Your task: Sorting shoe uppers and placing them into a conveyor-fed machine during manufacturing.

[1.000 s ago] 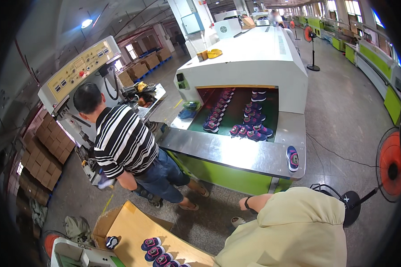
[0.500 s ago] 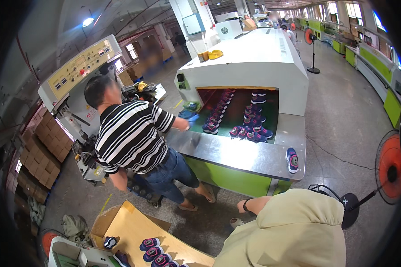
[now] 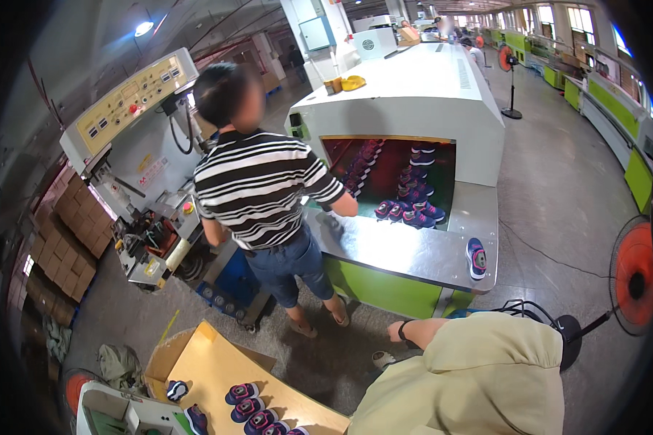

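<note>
Appearing just below the green panel (image 3: 384, 290) in head view, R hand (image 3: 395, 331) has a grip I can't tell, L hand is out of view, and the conveyor belt (image 3: 387, 181) looks partly filled w/ navy shoes (image 3: 419, 219), one single shoe (image 3: 477, 258) on the metal ledge (image 3: 406, 246), others (image 3: 245, 409) left on the wooden bench (image 3: 297, 395).

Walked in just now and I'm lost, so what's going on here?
A person in a striped shirt stands between a control-panel machine and a white machine, hands hidden, so I can't tell what they hold. Dark shoes sit in rows in the white machine's opening; a single shoe is on its metal ledge. More shoes line a tan table. At lower right, a hand with a dark wristband shows past a beige sleeve; I see nothing clearly in it.
</note>
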### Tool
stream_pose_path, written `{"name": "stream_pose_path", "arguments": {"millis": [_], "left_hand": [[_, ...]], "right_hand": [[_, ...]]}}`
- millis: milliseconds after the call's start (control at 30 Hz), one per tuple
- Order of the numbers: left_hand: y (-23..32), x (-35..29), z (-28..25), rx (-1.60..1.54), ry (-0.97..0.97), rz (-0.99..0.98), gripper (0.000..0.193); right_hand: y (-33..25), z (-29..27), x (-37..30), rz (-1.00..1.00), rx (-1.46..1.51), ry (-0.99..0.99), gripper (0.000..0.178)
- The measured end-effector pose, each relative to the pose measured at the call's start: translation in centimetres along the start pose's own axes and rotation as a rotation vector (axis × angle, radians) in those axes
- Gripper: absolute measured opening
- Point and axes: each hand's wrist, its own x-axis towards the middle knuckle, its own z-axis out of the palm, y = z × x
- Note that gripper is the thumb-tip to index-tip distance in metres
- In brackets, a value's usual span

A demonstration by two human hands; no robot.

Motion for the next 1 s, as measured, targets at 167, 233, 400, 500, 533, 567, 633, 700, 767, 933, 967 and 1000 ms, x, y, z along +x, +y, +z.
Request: {"name": "stream_pose_path", "arguments": {"millis": [167,233,400,500,533,567,633,700,767,933,967,1000], "left_hand": [[0.4,-0.6,-0.1,0.006,0.158,-0.009,0.028],[0.4,-0.5,0.2,0.032,0.193,0.019,0.028],[-1.2,-0.9,3.1,-0.077,0.147,-0.029,0.029],[-1.8,-0.9,5.0,-0.123,0.165,-0.021,0.029],[-1.8,-0.9,4.8,-0.086,0.152,-0.022,0.03],[-1.6,-0.9,4.6,-0.088,0.152,-0.018,0.03],[-1.3,-0.9,4.0,-0.02,0.145,-0.018,0.03],[-1.5,-1.0,4.4,0.009,0.155,-0.015,0.03],[-1.6,-1.0,4.4,0.036,0.166,-0.011,0.03],[-1.5,-0.8,4.9,-0.153,0.126,-0.08,0.028],[-1.4,-0.9,4.7,-0.152,0.125,-0.076,0.028],[0.4,-0.4,2.1,-0.022,0.142,-0.023,0.028]], "right_hand": [[0.1,0.6,0.2,0.022,-0.02,-0.009,0.034],[0.1,0.9,0.6,0.014,-0.058,-0.035,0.035],[-1.3,0.0,-0.1,0.002,-0.027,-0.032,0.034],[-1.0,0.0,0.1,-0.011,-0.035,-0.029,0.033],[-0.8,0.3,0.5,-0.028,-0.075,-0.034,0.034],[-0.5,0.6,0.7,-0.025,-0.072,-0.033,0.034],[-0.7,0.2,0.3,-0.003,-0.027,-0.035,0.033],[-0.8,-0.1,0.0,-0.008,-0.031,-0.037,0.033],[-0.7,-0.1,-0.2,-0.011,-0.035,-0.037,0.033],[-0.9,-0.7,-1.4,0.006,-0.001,-0.018,0.034],[-0.9,-0.9,-1.7,0.008,0.003,-0.018,0.034],[-0.3,-0.9,-1.9,0.02,0.013,-0.017,0.034]]}}
